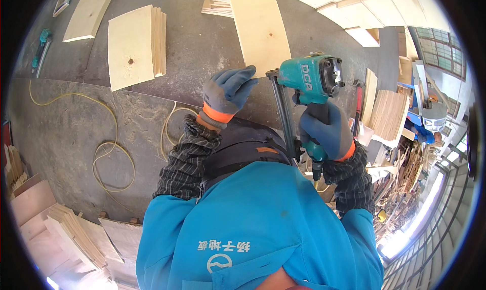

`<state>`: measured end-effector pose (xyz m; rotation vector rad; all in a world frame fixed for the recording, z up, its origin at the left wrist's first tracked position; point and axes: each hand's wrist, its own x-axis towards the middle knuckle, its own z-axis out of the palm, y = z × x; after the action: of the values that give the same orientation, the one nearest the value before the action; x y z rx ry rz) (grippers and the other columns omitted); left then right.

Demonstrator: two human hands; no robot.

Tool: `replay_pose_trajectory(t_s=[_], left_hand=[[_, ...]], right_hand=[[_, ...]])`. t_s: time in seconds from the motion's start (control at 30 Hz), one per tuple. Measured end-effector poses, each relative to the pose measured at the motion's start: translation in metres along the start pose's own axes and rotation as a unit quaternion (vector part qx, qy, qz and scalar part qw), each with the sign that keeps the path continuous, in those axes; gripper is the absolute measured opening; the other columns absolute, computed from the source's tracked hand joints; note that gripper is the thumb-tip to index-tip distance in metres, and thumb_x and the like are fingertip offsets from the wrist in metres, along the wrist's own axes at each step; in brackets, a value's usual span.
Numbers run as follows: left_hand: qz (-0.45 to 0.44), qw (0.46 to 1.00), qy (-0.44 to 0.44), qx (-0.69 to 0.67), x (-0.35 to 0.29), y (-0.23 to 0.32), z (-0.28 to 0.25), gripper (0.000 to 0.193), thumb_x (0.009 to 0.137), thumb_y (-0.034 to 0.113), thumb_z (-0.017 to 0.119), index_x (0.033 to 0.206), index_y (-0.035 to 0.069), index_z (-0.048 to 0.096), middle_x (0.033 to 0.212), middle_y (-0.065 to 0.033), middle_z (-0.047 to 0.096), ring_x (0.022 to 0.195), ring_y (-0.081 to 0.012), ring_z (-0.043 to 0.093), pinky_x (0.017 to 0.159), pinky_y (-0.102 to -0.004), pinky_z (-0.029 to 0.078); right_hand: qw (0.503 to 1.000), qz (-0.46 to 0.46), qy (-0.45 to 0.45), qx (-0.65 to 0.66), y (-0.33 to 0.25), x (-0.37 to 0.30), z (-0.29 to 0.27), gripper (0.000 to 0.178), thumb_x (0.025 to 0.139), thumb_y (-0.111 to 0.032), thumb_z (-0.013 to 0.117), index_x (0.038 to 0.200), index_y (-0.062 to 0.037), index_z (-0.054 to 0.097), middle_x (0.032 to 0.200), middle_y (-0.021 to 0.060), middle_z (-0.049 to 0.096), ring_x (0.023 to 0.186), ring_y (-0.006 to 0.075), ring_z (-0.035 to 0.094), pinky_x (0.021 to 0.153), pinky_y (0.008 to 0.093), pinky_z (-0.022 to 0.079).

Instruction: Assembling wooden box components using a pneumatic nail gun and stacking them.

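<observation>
My right hand [329, 130], in a grey-blue glove with an orange cuff, is wrapped round the handle of a teal and black nail gun [304, 77]. The gun's long dark magazine runs down toward my body, and its nose is near the end of a long pale plywood board [260, 29]. My left hand [228, 92], gloved the same way, is by the near left corner of that board. Its fingers are stretched out to the right with nothing seen in them; whether they touch the board I cannot tell.
A stack of plywood panels [132, 47] lies left of the board. A yellow air hose [115, 133] coils across the floor, near a second teal tool [40, 47] at far left. More wood stacks [389, 115] and scrap pieces [400, 183] are on the right, with another person [425, 134] farther off.
</observation>
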<state>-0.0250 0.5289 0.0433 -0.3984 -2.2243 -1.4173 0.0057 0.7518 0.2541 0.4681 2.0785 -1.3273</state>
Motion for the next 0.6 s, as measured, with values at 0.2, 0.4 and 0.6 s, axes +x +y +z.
replay_pose_trajectory(t_s=[0.2,0.4,0.6], left_hand=[[0.016,1.000,0.009,0.003,0.000,-0.001,0.002,0.026,0.086,0.015,0.088,0.110,0.010,0.081,0.105,-0.0083,0.083,0.090,-0.0295,0.080,0.077,-0.0399,0.064],[0.018,1.000,0.018,0.000,0.003,0.003,0.002,0.025,0.085,0.015,0.089,0.109,0.009,0.081,0.105,-0.0091,0.083,0.090,-0.0299,0.080,0.077,-0.0404,0.064],[0.010,1.000,0.014,-0.001,0.001,0.001,0.001,0.026,0.085,0.014,0.089,0.108,0.009,0.081,0.103,-0.0094,0.083,0.090,-0.0304,0.080,0.077,-0.0407,0.064]], right_hand=[[0.999,-0.018,-0.002,0.035,0.006,0.002,-0.003,0.019,0.095,-0.015,0.070,0.104,0.0006,0.067,0.079,0.0047,0.067,0.065,0.0122,0.065,0.059,0.0309,0.052],[0.999,-0.024,0.002,0.041,0.007,0.002,-0.001,0.021,0.095,-0.014,0.069,0.109,0.0008,0.066,0.079,0.0043,0.067,0.066,0.0119,0.066,0.059,0.0307,0.052],[0.999,-0.033,0.023,0.027,-0.003,-0.005,-0.008,0.028,0.095,-0.012,0.068,0.119,0.0021,0.066,0.078,0.0039,0.066,0.065,0.0124,0.065,0.059,0.0315,0.052]])
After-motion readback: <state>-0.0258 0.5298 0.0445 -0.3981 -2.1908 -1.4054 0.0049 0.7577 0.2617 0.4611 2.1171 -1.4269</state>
